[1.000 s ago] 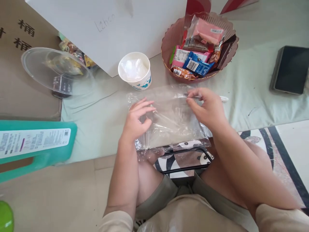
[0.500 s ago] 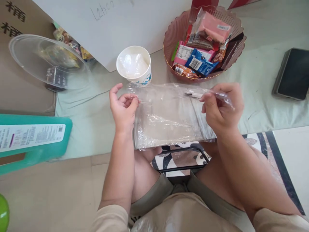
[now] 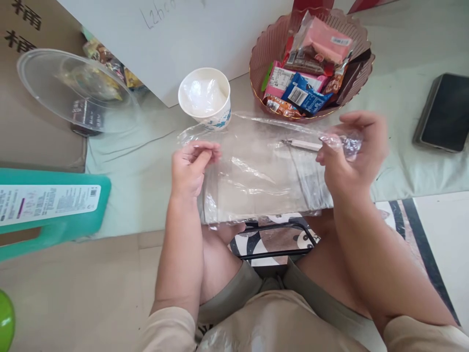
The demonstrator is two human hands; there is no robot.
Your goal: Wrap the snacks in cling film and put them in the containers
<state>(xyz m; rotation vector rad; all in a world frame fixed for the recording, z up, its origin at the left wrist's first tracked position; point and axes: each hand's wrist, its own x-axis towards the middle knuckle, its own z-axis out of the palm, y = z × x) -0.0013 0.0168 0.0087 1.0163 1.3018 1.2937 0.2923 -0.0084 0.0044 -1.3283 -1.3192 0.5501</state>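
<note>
A clear plastic bag (image 3: 256, 181) lies spread over the table's front edge, its lower rim overhanging my lap. My left hand (image 3: 194, 168) is closed in a pinch at the bag's left side; the fingertips are slightly blurred. On the right, my right hand (image 3: 353, 156) grips a bunched corner of the same plastic between thumb and fingers, pulling its upper edge into a raised fold. A thin white pen-like tool (image 3: 302, 144) with a dark tip lies by the right fingers, its rear end hidden by them.
Behind the bag stands a paper cup (image 3: 220, 118) with crumpled clear plastic inside. A pink ribbed bowl (image 3: 269, 44) holds several wrapped snacks. A dark phone-like slab (image 3: 449, 112) lies right. Left are a clear round lid (image 3: 27, 93), a green container (image 3: 104, 195) and a cardboard box (image 3: 44, 137).
My right hand has moved right and slightly up, drawing the plastic's upper edge with it. My left hand has curled in and shifted slightly right. More of the white tool shows.
</note>
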